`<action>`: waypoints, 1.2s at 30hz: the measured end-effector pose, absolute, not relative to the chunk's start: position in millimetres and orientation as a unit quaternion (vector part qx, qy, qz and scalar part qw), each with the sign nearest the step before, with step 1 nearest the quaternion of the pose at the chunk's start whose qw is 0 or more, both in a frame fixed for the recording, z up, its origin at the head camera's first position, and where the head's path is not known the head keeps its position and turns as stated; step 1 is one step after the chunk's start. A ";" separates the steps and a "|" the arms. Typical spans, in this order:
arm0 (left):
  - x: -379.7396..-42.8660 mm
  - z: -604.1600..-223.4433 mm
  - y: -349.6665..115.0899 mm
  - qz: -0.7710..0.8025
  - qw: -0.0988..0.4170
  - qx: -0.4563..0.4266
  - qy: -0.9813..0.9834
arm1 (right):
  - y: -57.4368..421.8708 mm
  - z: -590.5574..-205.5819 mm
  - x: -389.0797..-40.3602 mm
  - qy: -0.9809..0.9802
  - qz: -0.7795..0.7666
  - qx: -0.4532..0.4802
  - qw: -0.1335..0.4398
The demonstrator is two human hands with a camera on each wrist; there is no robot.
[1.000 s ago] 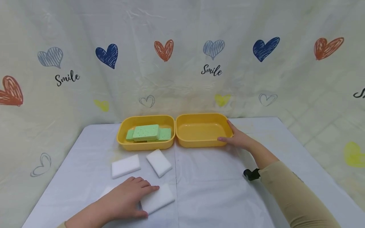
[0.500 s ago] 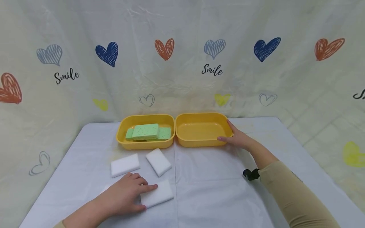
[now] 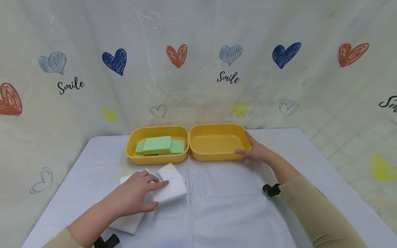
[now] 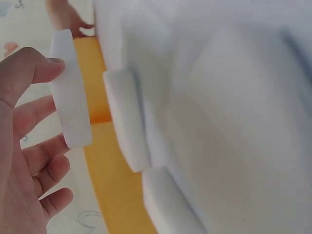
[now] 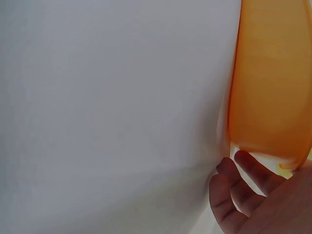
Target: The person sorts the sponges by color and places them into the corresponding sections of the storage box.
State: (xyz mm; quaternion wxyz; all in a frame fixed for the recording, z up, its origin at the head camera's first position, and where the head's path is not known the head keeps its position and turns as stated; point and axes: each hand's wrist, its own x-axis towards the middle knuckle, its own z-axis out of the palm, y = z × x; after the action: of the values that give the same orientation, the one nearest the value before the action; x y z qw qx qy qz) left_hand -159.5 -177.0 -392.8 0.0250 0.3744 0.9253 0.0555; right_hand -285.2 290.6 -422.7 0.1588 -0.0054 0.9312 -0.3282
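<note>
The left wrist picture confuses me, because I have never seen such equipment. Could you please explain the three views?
There is no machine here: a person works with a bare left hand and right hand. The head view comes from a camera worn on the head, looking forward and down; each wrist view comes from a camera on that wrist, so things appear turned.

On the white-covered table, the left yellow tray, with light-green sponges inside, stands beside the right yellow tray. The left hand pinches a white sponge, raised off the table. Three other white sponges lie below. The right hand holds the outer end of the right yellow tray.
</note>
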 end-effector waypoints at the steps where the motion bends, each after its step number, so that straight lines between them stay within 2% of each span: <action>1: -163.1 -391.4 -176.0 0.056 0.022 0.371 0.927 | 290.5 -422.7 -285.5 0.931 -0.328 -0.007 0.158; 7: -188.1 -381.0 -163.5 0.070 -0.002 0.370 0.926 | 290.3 -422.9 -285.5 0.930 -0.331 -0.007 0.157; 17: -237.5 -364.2 -131.7 0.088 -0.010 0.374 0.923 | 292.2 -425.1 -285.2 0.928 -0.339 -0.009 0.156; 26: -277.0 -366.2 -100.0 0.111 0.057 0.301 0.946 | 292.0 -426.5 -285.8 0.928 -0.337 0.001 0.157; 36: -311.4 -369.2 -55.8 0.106 0.052 0.317 0.941 | 292.5 -427.7 -285.9 0.927 -0.340 0.011 0.155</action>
State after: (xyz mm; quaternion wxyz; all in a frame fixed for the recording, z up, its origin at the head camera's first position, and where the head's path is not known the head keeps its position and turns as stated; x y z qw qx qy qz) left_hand -311.4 -55.8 -369.2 0.0519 0.3170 0.9411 0.1058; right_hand -285.9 292.5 -427.7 0.1550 0.0113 0.9275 -0.3401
